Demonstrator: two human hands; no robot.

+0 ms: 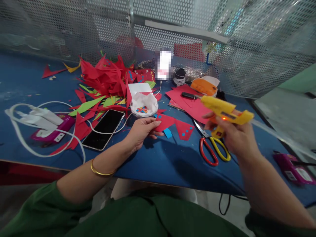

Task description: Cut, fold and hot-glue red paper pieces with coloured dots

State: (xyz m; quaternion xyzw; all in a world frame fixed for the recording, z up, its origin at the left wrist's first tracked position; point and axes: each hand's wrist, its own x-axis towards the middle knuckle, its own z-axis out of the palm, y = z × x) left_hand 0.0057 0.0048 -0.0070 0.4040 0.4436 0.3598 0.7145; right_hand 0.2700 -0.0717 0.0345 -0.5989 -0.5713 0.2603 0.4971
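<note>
My left hand (144,131) pinches the left end of a red paper piece (165,122) shaped like a bow, with small blue squares stuck on both its ends. A blue paper strip (168,133) lies under its lower edge. In my right hand (229,133) is a yellow glue gun (218,104), its nozzle pointing left above red sheets (186,98) and an orange light glowing on its body. Scissors (208,151) with one red and one yellow handle lie below the gun. Close behind my left hand stands a bowl (144,113) lined with white paper, holding small coloured bits.
Red and green paper scraps (103,75) are heaped at the back left. A dark-screened phone (105,130), white cables and a purple power strip (58,130) lie left. Another purple strip (293,168) is far right. A perforated metal screen (158,33) stands behind the blue table (153,164).
</note>
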